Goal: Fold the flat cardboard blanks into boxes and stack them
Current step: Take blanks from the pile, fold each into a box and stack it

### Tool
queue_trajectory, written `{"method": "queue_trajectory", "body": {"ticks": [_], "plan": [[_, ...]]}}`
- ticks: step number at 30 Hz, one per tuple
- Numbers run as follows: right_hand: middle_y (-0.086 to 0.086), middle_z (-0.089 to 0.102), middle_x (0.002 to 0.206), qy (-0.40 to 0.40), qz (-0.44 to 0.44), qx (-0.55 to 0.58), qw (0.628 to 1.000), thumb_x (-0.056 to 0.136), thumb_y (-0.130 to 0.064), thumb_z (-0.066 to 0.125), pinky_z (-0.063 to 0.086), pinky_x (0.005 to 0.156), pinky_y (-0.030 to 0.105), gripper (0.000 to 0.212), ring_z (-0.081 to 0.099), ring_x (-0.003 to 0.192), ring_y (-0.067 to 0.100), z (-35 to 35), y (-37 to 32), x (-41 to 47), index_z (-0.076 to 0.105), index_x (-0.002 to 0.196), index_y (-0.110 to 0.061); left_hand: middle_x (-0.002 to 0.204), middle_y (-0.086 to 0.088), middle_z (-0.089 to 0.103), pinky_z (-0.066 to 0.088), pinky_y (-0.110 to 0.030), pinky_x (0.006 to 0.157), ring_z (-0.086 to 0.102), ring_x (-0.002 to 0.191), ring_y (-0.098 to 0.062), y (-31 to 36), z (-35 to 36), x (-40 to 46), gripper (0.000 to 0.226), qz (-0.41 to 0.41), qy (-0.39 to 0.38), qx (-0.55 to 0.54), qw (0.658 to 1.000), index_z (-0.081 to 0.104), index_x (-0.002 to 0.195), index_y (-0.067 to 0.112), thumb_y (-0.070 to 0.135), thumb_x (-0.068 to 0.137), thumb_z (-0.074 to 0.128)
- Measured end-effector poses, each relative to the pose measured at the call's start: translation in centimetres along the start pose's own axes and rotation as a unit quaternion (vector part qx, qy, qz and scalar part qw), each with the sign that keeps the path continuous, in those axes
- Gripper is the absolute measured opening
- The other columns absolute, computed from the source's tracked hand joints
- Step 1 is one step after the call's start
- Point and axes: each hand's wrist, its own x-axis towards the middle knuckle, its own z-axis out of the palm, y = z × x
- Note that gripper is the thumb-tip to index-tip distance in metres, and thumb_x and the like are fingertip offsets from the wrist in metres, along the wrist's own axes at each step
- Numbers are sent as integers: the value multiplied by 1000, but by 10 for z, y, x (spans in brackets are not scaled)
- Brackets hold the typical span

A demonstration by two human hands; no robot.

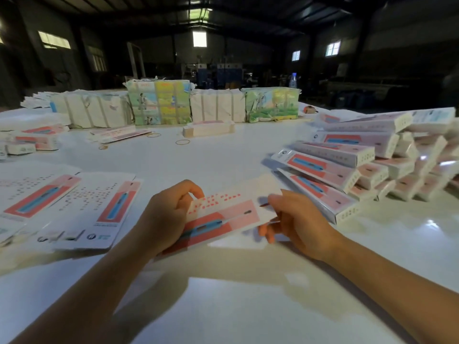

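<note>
I hold one flat cardboard blank [223, 214], white with a pink and red panel and a blue printed shape, just above the white table [223, 306]. My left hand [164, 217] grips its left end, fingers curled over the top edge. My right hand [295, 219] pinches its right end. A stack of folded boxes [360, 160] with the same print lies in leaning rows to the right. Flat blanks [74, 207] are spread on the table to the left.
Wrapped bundles of blanks [159, 103] line the far side of the table, with a small bundle [208, 129] and rubber bands [182, 142] before them. More loose boxes [32, 140] sit far left. A water bottle [293, 80] stands behind.
</note>
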Motion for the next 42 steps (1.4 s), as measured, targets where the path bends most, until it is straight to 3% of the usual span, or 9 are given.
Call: {"method": "queue_trajectory", "body": {"ticks": [4, 7, 10, 21, 26, 30, 35, 38, 42], "plan": [[19, 58, 54, 2, -7, 10, 1000, 82, 1, 50, 40, 34, 23, 13, 51, 36, 21, 2, -1, -1, 61, 83, 7, 103, 7, 63, 51, -14, 56, 64, 73, -10, 10, 5, -6, 23, 30, -14, 14, 999, 53, 98, 29, 45, 92, 38], [16, 63, 56, 5, 5, 10, 1000, 91, 7, 41, 46, 35, 25, 19, 56, 39, 20, 0, -2, -2, 60, 89, 8, 114, 5, 61, 52, -31, 76, 61, 91, -12, 23, 10, -11, 71, 113, -26, 116, 986, 53, 122, 23, 72, 72, 43], [16, 65, 59, -2, 12, 10, 1000, 92, 5, 40, 51, 39, 27, 20, 60, 42, 23, 3, -1, -3, 60, 90, 5, 114, -1, 63, 45, -33, 75, 60, 91, -20, 35, 19, -15, 98, 200, 4, 235, 951, 51, 128, 13, 82, 59, 47], [13, 61, 50, 36, 59, -51, 996, 95, 5, 38, 40, 32, 19, 24, 48, 28, 20, 0, 3, 2, 61, 86, 2, 78, -4, 67, 48, -31, 43, 61, 57, -27, 44, 15, -15, 70, 208, 83, 244, 944, 63, 97, 12, 47, 43, 90], [12, 57, 45, 60, 73, -26, 995, 91, 7, 41, 35, 29, 19, 44, 40, 24, 17, 0, 1, 4, 66, 56, -5, 105, 9, 61, 49, -29, 62, 59, 84, -17, 40, 17, -14, 74, 149, 19, 238, 959, 46, 120, 28, 68, 62, 68], [10, 54, 42, 100, 77, 2, 992, 89, 5, 43, 33, 29, 17, 33, 37, 25, 14, -4, -6, 2, 60, 61, 1, 117, 13, 55, 46, -19, 65, 56, 89, -9, 27, 11, -13, 82, 129, -24, 211, 969, 39, 129, 32, 77, 62, 52], [9, 58, 51, 185, -18, 81, 979, 91, -9, 52, 43, 37, 23, 10, 47, 37, 18, -4, -10, 4, 55, 83, -3, 96, 24, 51, 47, -18, 63, 59, 78, -7, 24, 7, -9, 58, 45, -19, 98, 994, 42, 105, 42, 75, 58, 47], [1, 61, 60, 282, -150, -69, 945, 90, -1, 56, 49, 46, 27, 11, 53, 50, 16, -7, -4, -1, 58, 85, -10, 99, 21, 52, 52, -23, 65, 61, 80, -10, 23, 5, -8, 60, 13, -10, 79, 997, 42, 102, 41, 82, 59, 48], [-13, 60, 90, 231, -267, -344, 870, 90, 2, 57, 50, 66, 23, 26, 57, 77, 6, 4, 7, -6, 69, 106, -15, 101, 22, 50, 50, -24, 67, 59, 84, -10, 26, 7, -9, 55, -6, -13, 91, 996, 40, 103, 41, 75, 60, 51]]}}
